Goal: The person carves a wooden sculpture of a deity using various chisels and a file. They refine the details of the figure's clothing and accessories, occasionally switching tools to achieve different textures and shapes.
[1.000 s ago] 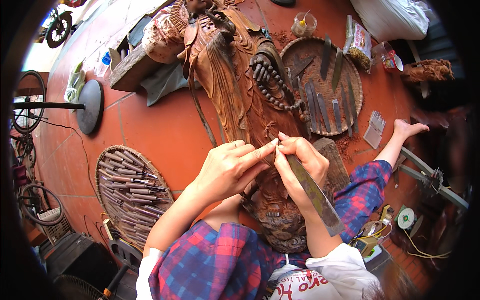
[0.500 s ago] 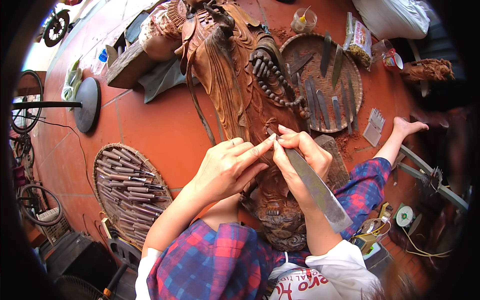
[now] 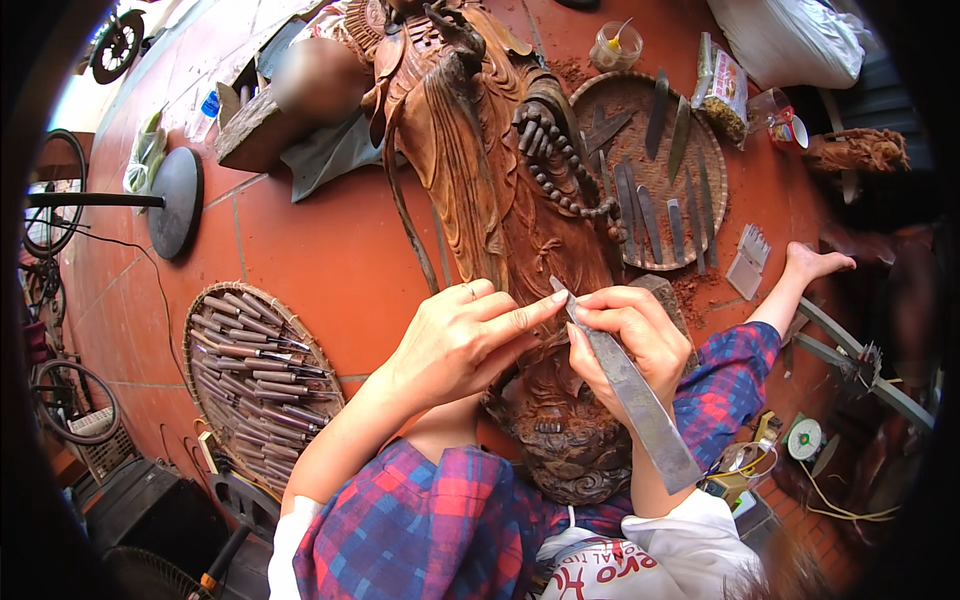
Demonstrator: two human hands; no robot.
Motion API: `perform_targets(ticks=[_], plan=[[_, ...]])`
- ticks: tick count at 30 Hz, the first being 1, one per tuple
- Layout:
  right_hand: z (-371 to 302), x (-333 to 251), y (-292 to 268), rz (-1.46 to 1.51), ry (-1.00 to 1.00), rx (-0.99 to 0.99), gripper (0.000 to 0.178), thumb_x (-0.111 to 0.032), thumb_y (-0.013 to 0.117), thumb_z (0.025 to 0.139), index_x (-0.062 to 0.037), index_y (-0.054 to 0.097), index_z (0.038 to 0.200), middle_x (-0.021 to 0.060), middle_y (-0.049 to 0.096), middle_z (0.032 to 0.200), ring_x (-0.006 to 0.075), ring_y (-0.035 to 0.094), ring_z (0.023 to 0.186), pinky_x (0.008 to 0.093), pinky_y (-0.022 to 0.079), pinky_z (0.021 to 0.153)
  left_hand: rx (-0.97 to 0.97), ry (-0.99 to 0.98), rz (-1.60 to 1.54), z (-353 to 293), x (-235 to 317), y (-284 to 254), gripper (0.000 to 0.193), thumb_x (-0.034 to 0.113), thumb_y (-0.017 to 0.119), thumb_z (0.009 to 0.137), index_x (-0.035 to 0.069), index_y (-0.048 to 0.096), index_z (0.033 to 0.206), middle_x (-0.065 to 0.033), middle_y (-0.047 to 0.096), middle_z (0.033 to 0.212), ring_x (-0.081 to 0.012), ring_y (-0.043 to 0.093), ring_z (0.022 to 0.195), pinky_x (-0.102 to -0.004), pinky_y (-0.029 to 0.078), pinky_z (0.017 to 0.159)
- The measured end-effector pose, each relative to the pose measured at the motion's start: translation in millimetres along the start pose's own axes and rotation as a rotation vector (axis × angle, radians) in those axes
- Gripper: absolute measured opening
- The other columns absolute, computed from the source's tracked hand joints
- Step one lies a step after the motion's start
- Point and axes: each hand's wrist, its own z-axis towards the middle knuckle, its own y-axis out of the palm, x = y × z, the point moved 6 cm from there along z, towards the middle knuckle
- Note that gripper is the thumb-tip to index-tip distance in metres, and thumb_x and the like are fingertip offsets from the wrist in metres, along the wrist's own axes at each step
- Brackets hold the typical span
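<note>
A large carved wooden statue (image 3: 450,180) with robes and a bead string lies in front of me, its carved base between my legs. In my right hand (image 3: 640,340) is a long, flat, grey steel blade (image 3: 632,390), gripped near its narrow end. The blade's wide end slants down to the right across my forearm. My left hand (image 3: 460,340) holds nothing; its index finger stretches to the blade's narrow tip, above the statue's lower robe. The other left fingers are loosely bent.
A round woven tray (image 3: 712,150) of flat blades lies at the far right, with wood shavings around it. To the left, another basket (image 3: 335,385) holds many wooden-handled carving tools. A wooden block (image 3: 250,130), a round black stand base (image 3: 176,205) and a plastic cup (image 3: 615,47) surround the statue.
My right hand and the blade have shifted slightly right and down. The left index finger has straightened toward the blade tip. The whole view has moved a little.
</note>
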Motion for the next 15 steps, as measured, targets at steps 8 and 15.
perform_targets(ticks=[8, 15], plan=[[12.5, 8.1, 10.9, 0.022, -0.037, -0.024, 0.026, 0.008, 0.079, 0.071, -0.0017, 0.056, 0.073, 0.0116, 0.069, 0.084, 0.0206, 0.07, 0.073, 0.0297, 0.057, 0.065, 0.037, -0.04, -0.049, -0.2, -4.2, 1.0, 0.055, 0.015, 0.075, 0.086, 0.011, 0.062, 0.139, -0.0034, 0.053, 0.07, -0.0217, 0.052, 0.064, -0.0342, 0.045, 0.063], [1.1, 0.1, 11.3, 0.0, 0.022, 0.029, 0.028, 0.011, 0.077, 0.072, -0.0012, 0.053, 0.073, 0.0113, 0.066, 0.08, 0.0204, 0.07, 0.074, 0.0307, 0.057, 0.065, 0.004, -0.005, -0.017, 0.6, -0.8, 3.2, 0.056, 0.015, 0.076, 0.085, 0.009, 0.062, 0.138, -0.0036, 0.057, 0.072, -0.0216, 0.054, 0.065, -0.0344, 0.046, 0.065]])
